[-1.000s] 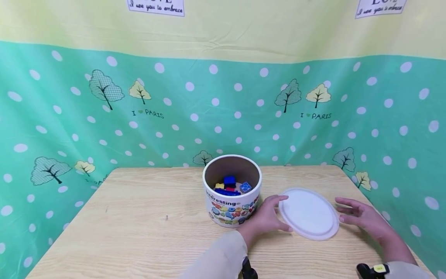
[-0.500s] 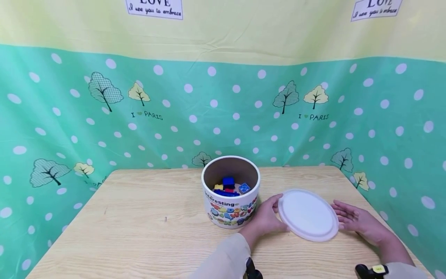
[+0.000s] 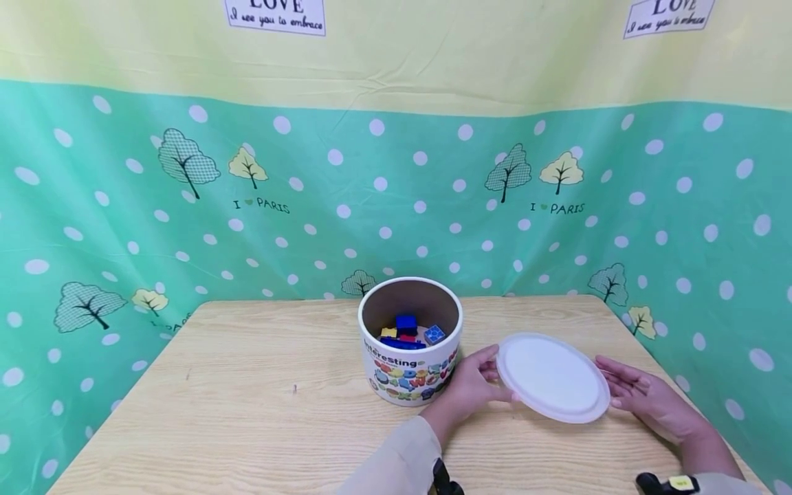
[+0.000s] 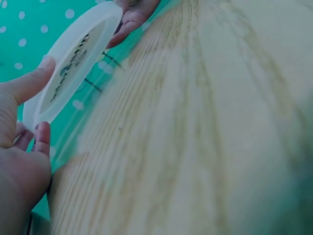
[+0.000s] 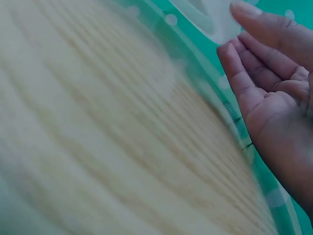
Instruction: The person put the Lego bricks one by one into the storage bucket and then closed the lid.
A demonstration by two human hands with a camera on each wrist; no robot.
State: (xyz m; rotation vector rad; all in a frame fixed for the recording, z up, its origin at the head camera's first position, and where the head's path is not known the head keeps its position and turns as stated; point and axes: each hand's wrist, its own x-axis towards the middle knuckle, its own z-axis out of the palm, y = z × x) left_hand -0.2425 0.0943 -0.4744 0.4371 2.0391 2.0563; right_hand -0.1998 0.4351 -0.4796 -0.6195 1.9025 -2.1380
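A round white plastic lid [image 3: 553,377] is held raised between both hands, a little above the table. At its left edge, my left hand [image 3: 473,385] grips the rim, thumb on one side and fingers on the other in the left wrist view. My right hand [image 3: 650,399] holds the opposite edge with thumb and fingertips; the right wrist view shows the lid [image 5: 215,19] only partly. Dark print marks one face of the lid [image 4: 73,63] in the left wrist view. Just left of the left hand stands an uncovered white bucket [image 3: 408,368] with colourful printed letters.
Inside the bucket lie several toy blocks, among them a dark blue block [image 3: 406,324] and a light blue block [image 3: 434,334]. All stands on a light wooden table [image 3: 247,399]. A green and yellow cloth [image 3: 371,158] hangs behind and along the sides.
The lid has come up off the table and shifted slightly right. My right hand has closed in on its edge, and both hands now hold it. The bucket stays put.
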